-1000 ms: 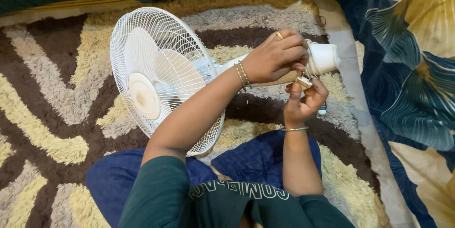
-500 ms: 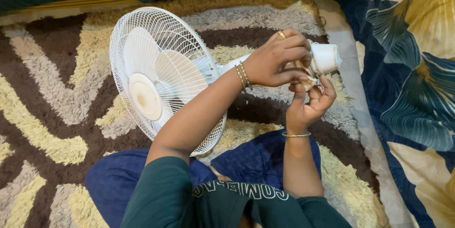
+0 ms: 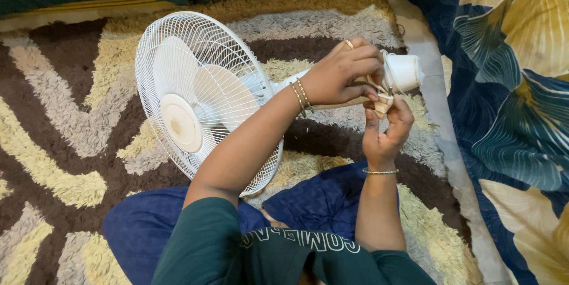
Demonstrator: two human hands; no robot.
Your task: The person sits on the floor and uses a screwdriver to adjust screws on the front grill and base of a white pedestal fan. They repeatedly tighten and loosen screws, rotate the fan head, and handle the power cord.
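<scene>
Both hands: left hand [image 3: 347, 74] atop the fan's neck [image 3: 398, 74], right hand [image 3: 385, 134] beneath.

Head cam, steep downward look, close over lap, fan [image 3: 201, 101], rug [image 3: 65, 143].

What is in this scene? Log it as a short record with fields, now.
setting: shaggy brown, cream and grey patterned rug; blue and yellow leaf-print fabric at the right
main thing: white plastic fan with round wire grille, lying on the rug
left hand: lies over the fan's white rear end, grip closed around it; gold ring and bangles
right hand: below, fingertips at a small beige part under that end; thin bracelet
clothing: dark green top, blue trousers
</scene>
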